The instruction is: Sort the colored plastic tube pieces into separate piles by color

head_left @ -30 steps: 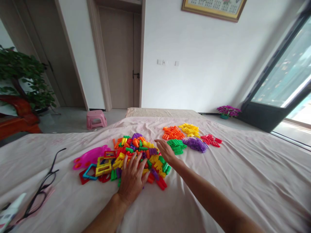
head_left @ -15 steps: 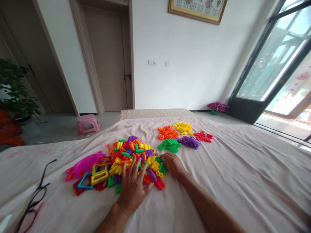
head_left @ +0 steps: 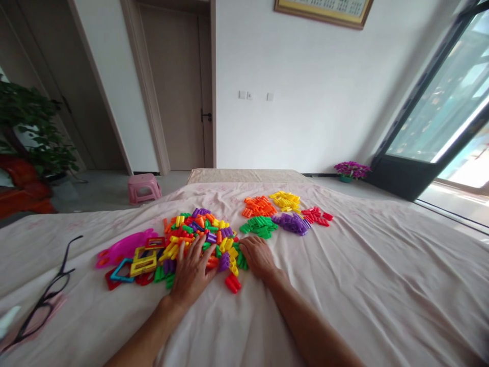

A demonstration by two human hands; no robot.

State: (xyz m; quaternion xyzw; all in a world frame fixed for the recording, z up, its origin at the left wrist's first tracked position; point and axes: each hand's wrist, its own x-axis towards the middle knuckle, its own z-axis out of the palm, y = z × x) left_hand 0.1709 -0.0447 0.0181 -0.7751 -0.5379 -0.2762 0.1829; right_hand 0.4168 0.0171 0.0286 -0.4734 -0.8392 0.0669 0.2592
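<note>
The only writing sits at the upper right of the frame, where a gold-framed wall picture [head_left: 324, 15] carries rows of dark characters too small to read. Below, at the centre-left, a mixed heap of small multicoloured plastic tube-like pieces [head_left: 198, 224] lies on a pale, faintly patterned cloth [head_left: 362, 285], between and beyond the two hands. The left hand [head_left: 193, 272] rests on the heap's near side with its fingers spread. The right hand [head_left: 260, 255], well apart from the left, lies along the heap's right edge beside some green pieces [head_left: 242, 259]; whether its fingers grip any cannot be told. Just beyond it, right of centre, lies a sorted green pile [head_left: 260, 227], with orange [head_left: 259, 206], yellow [head_left: 286, 201], purple [head_left: 292, 223] and red [head_left: 317, 215] piles close by. Black-framed eyeglasses [head_left: 49, 294] lie at the lower left.
</note>
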